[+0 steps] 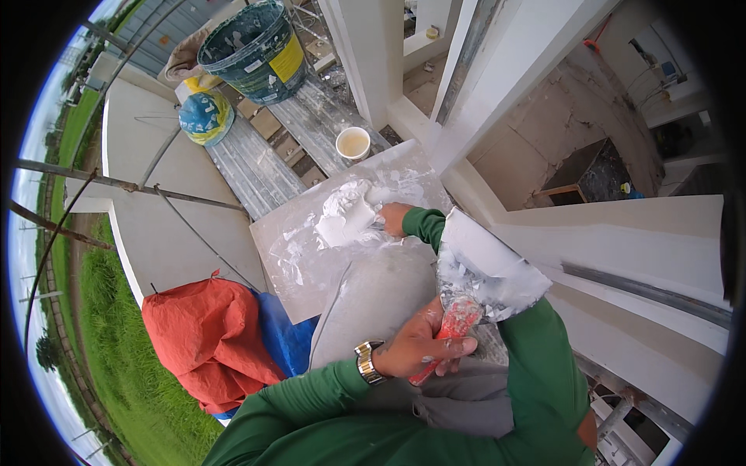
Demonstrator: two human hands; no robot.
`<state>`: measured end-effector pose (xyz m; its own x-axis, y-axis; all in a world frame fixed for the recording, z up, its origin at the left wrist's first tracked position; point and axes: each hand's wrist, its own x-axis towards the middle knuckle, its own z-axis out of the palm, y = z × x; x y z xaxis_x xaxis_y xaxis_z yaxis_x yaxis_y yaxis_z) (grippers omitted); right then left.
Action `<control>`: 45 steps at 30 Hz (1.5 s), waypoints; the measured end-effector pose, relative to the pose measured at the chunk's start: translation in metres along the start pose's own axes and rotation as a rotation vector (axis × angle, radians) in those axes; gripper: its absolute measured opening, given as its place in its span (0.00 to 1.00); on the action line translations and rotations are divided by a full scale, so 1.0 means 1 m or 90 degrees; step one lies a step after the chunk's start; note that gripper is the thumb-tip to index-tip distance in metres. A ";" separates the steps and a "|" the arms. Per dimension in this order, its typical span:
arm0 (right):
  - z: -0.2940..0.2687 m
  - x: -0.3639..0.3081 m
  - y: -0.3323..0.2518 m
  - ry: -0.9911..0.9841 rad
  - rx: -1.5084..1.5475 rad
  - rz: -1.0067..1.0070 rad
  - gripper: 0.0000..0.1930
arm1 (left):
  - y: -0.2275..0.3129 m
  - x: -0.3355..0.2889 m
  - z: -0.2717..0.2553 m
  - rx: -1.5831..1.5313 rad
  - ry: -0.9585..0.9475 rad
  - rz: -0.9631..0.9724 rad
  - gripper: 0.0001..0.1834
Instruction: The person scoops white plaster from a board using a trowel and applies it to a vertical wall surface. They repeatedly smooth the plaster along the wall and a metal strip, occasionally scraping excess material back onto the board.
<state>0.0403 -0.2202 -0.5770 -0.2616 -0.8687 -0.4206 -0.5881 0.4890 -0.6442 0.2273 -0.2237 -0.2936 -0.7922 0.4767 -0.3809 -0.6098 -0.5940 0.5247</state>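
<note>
My left hand [423, 342], with a metal watch at the wrist, is closed around the red handle of a wide putty knife [489, 268]. White putty coats much of its blade, which is raised above my right forearm. Further out, my right hand [395, 220] is curled at the edge of a heap of white putty [350, 213]. Its fingers are closed, but what they grip is hidden by the hand and the putty. The heap lies on a flat, smeared board [291, 283] beyond my grey-trousered knee.
A white tub [353, 144] stands past the board on metal planks [256, 167]. Farther off are a dark paint-stained bucket [252, 58] and a blue-yellow bundle [206, 118]. Red cloth [206, 334] hangs at left near metal bars. White columns and a wall ledge [637, 233] border the right.
</note>
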 end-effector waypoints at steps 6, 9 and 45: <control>-0.030 -0.124 0.106 0.059 0.662 0.046 0.09 | 0.001 0.006 -0.031 -0.059 0.012 0.132 0.25; -0.037 -0.247 0.075 0.241 1.086 0.094 0.13 | 0.013 0.012 -0.021 -0.109 0.081 0.167 0.23; 0.162 -0.518 -0.011 1.305 1.315 -0.479 0.06 | -0.153 0.296 0.115 1.147 -0.449 0.156 0.22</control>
<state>0.3066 0.2373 -0.4550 -0.8481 0.4498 -0.2801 -0.4039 -0.8909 -0.2078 0.0888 0.0824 -0.3992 -0.4127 0.9046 -0.1067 0.5910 0.3551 0.7243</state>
